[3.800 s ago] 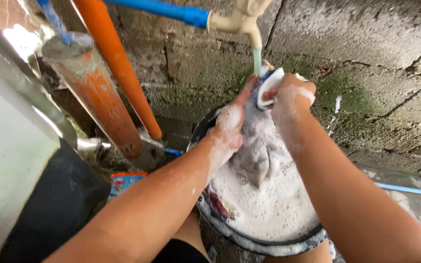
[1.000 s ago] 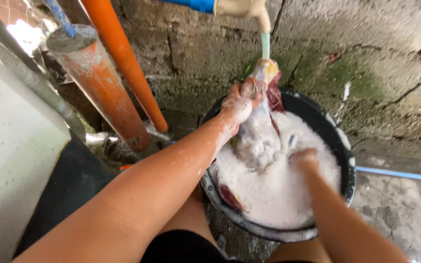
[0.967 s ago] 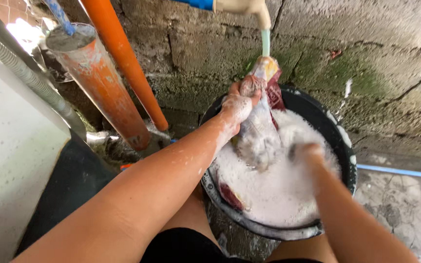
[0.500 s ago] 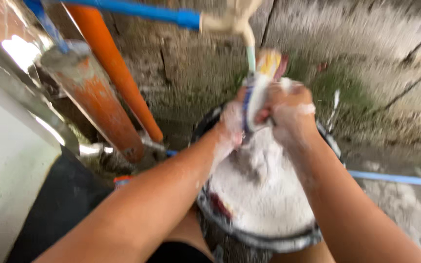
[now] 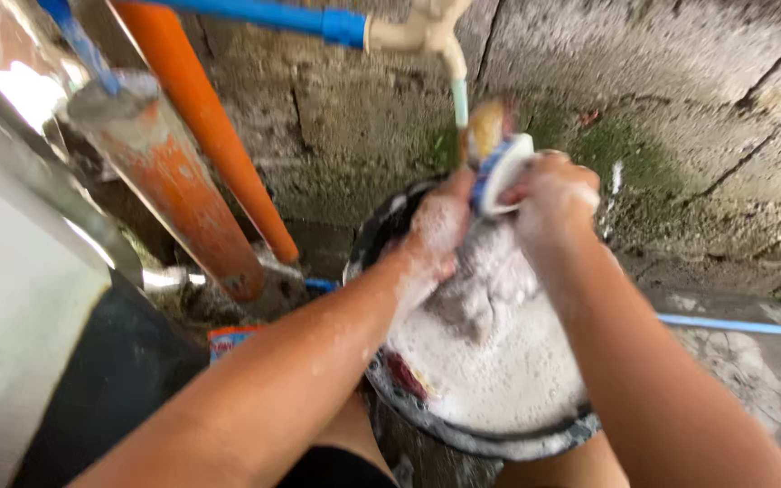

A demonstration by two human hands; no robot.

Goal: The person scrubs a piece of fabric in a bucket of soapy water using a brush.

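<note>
Scrubbing under a running tap (image 5: 452,54), the soapy left hand (image 5: 438,226) grips a wet cloth (image 5: 490,271) over a foam-filled black basin (image 5: 463,438) while the right hand (image 5: 558,194) clenches a brush (image 5: 499,172) against it, apparently mid-scrub.

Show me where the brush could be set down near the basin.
Bare floor right of the basin, past the thin blue pipe. Crowded: the foamy basin, cloth and both hands under the tap; orange pipes and a packet on the left.
</note>
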